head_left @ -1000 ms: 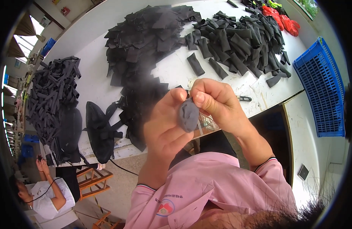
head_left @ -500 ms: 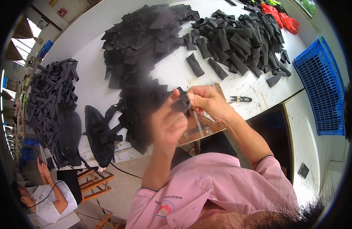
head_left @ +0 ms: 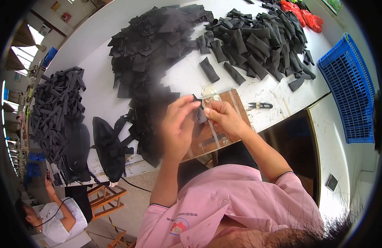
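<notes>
My left grip (head_left: 178,126) and right grip (head_left: 224,116) now have the dark fabric piece (head_left: 200,115) farther from me. The wooden board (head_left: 199,144), mostly hidden a second ago, shows behind them.

I am positioned at a white desk (head_left: 100,78), bordered at its far left by a raised pale panel (head_left: 85,35). To my left, an orange-brown wooden stool (head_left: 105,211) stands on a grey floor (head_left: 134,189). Beyond it, bright windows (head_left: 23,60) adjoin brown hangings (head_left: 21,34); strip lights (head_left: 3,99) line the left edge. At upper right, a second window (head_left: 336,5) shows greenery beside a pale wall (head_left: 344,21).
</notes>
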Motion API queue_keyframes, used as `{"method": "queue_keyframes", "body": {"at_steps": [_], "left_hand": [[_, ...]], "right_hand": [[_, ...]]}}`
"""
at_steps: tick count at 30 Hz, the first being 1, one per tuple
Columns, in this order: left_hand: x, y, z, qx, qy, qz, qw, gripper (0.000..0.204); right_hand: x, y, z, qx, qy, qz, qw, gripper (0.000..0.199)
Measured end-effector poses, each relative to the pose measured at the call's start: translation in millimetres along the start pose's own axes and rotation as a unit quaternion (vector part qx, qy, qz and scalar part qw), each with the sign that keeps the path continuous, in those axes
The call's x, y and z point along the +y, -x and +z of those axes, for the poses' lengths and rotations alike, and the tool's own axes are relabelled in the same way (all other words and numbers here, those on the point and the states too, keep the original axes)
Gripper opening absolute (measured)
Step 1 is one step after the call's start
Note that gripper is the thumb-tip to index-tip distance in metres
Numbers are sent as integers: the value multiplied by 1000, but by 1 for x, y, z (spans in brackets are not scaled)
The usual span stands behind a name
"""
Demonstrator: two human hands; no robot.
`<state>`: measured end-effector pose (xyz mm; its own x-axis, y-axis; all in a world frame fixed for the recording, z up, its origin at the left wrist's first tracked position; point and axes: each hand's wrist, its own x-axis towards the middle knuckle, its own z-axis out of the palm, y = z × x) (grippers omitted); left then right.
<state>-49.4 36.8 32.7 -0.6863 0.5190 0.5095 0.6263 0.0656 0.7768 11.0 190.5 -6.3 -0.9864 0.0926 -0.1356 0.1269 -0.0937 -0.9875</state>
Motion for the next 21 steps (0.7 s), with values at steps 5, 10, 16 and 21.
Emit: {"method": "queue_keyframes", "body": {"at_steps": [5,10,16,21], "left_hand": [[7,4,1,40,198,-58,978,13],[2,23,3,166,360,-167,903,13],[3,0,11,-15,442,-191,876,14],[18,-13,24,-112,86,-154,978,9]], "right_hand": [[-43,15,6,82,339,-324,879,36],[-47,13,7,35,538,-306,785,32],[-14,9,5,34,462,-244,852,28],[18,13,0,24,268,-285,920,25]]}}
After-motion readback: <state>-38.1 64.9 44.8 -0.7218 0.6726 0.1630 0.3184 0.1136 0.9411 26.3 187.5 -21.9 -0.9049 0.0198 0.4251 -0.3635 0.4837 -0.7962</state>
